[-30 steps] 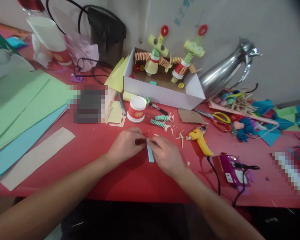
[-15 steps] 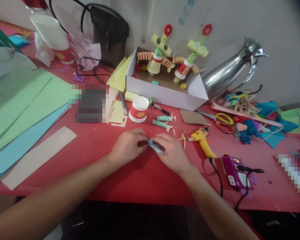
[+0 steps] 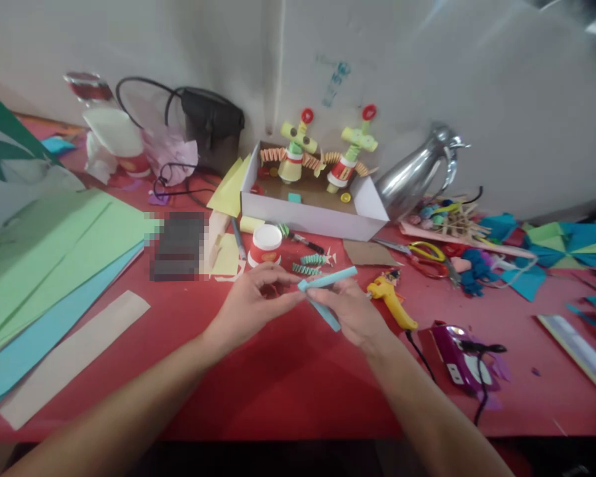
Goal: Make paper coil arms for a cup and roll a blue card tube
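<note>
My left hand [image 3: 251, 305] and my right hand [image 3: 355, 311] meet above the red table [image 3: 278, 371], both pinching a folded light-blue paper strip [image 3: 328, 279]. The strip forms a V: one arm points up-right over my right fingers, the other runs down-right under them. The fold sits between my left fingertips. Just behind my hands lie two green accordion-folded paper springs [image 3: 308, 265] and a small red-and-white paper cup [image 3: 265, 245], upside down.
A white box [image 3: 308, 215] holds two paper-cup figures [image 3: 322, 156]. A yellow glue gun [image 3: 391, 298], a purple device with a cable [image 3: 459, 351], scissors [image 3: 427, 252] and a metal jug [image 3: 417, 172] lie right. Green and blue paper sheets [image 3: 40, 258] cover the left.
My hands have lifted the blue strip off the table and folded it into a V. The view has tilted up, showing more wall.
</note>
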`<control>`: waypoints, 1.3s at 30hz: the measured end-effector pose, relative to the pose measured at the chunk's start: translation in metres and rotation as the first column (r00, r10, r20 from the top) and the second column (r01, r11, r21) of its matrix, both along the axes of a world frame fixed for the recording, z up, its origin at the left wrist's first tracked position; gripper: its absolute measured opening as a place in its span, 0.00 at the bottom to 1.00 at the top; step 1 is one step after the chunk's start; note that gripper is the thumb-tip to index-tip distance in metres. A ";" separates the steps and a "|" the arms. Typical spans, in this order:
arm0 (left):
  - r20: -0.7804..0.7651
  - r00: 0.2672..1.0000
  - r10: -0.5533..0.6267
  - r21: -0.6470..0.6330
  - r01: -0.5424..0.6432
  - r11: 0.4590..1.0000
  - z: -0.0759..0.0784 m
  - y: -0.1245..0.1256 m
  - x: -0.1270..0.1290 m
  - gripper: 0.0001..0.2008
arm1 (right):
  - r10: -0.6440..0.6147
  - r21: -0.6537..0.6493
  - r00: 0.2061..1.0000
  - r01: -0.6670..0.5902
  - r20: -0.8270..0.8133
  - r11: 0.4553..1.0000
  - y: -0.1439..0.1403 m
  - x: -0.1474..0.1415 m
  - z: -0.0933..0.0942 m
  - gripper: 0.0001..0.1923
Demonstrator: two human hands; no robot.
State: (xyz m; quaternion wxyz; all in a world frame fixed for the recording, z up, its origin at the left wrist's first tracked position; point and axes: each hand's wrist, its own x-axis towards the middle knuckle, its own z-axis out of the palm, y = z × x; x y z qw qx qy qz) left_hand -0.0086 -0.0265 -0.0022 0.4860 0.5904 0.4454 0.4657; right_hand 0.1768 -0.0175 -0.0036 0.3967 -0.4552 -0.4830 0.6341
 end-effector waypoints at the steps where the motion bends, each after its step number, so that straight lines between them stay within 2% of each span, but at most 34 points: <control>1: 0.099 0.995 -0.002 -0.075 0.009 0.997 0.005 0.001 0.003 0.11 | -0.025 -0.018 0.998 0.024 -0.062 1.000 0.002 -0.002 0.002 0.11; 4: 0.369 0.929 0.038 -0.296 0.079 0.952 0.012 0.004 0.011 0.14 | -0.131 -0.015 0.969 0.131 -0.209 0.991 0.006 -0.010 0.002 0.11; 7: 0.453 0.886 0.103 -0.382 0.088 0.920 0.009 0.006 0.018 0.14 | -0.194 -0.007 0.936 0.201 -0.294 0.980 0.004 -0.016 -0.004 0.10; 11: 0.454 0.885 0.106 -0.381 0.085 0.921 0.002 0.005 0.021 0.13 | -0.167 0.033 0.927 0.188 -0.335 0.982 -0.001 -0.017 -0.011 0.09; 15: 0.459 0.880 0.120 -0.368 0.065 0.928 -0.005 0.007 0.017 0.13 | -0.120 0.041 0.934 0.142 -0.338 0.989 -0.004 -0.017 -0.010 0.07; 21: 0.491 0.861 0.134 -0.405 0.089 0.910 -0.018 0.011 0.014 0.13 | -0.145 -0.106 0.935 0.116 -0.323 0.988 -0.003 -0.018 -0.009 0.12; 26: 0.564 0.823 0.068 -0.386 0.190 0.902 -0.014 0.011 0.019 0.08 | -0.120 -0.112 0.943 0.089 -0.310 0.990 -0.004 -0.021 -0.011 0.13; 29: 0.582 0.789 0.198 -0.471 0.129 0.872 -0.013 0.013 0.017 0.07 | -0.092 -0.049 0.959 0.082 -0.268 0.995 -0.005 -0.020 -0.013 0.13; 31: 0.564 0.759 0.326 -0.546 0.047 0.836 -0.014 0.016 0.014 0.08 | -0.168 0.058 0.972 0.180 -0.165 0.982 -0.005 -0.017 -0.015 0.12; 33: 0.543 0.741 0.394 -0.590 0.003 0.807 -0.015 0.018 0.011 0.09 | -0.272 0.285 0.962 0.268 -0.027 0.920 -0.006 -0.013 -0.016 0.07; 34: 0.534 0.743 0.403 -0.602 0.000 0.799 -0.016 0.018 0.010 0.08 | -0.313 0.429 0.949 0.268 0.038 0.863 -0.006 -0.011 -0.017 0.05; 36: 0.521 0.757 0.394 -0.610 0.008 0.792 -0.018 0.018 0.009 0.08 | -0.365 0.676 0.920 0.181 0.139 0.714 -0.006 -0.009 -0.019 0.06; 38: 0.512 0.779 0.362 -0.607 0.030 0.794 -0.020 0.016 0.010 0.09 | -0.395 0.806 0.896 0.077 0.202 0.587 -0.006 -0.009 -0.021 0.10; 39: 0.511 0.788 0.343 -0.602 0.044 0.797 -0.020 0.015 0.011 0.08 | -0.406 0.834 0.887 0.044 0.221 0.550 -0.005 -0.010 -0.022 0.12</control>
